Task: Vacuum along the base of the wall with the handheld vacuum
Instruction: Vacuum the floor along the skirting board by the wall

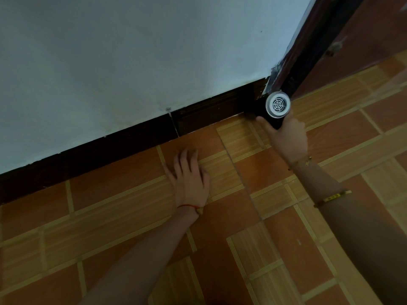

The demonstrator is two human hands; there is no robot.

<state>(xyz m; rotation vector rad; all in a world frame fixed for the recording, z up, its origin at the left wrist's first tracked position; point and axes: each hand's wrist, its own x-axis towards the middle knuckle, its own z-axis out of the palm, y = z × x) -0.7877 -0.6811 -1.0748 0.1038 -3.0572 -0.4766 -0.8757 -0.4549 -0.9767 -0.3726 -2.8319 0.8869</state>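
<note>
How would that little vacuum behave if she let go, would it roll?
Probably yes: the handheld vacuum looks round-bodied, with a circular vented end, so it could roll on the smooth tiled floor. It seems light, since the right hand alone holds it. It looks like rigid plastic.

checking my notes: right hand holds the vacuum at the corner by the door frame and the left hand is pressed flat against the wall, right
Not quite. In the head view the left hand lies flat on the tiled floor, short of the dark baseboard, not on the wall. The rest holds: the right hand grips the handheld vacuum at the corner by the door frame.
</note>
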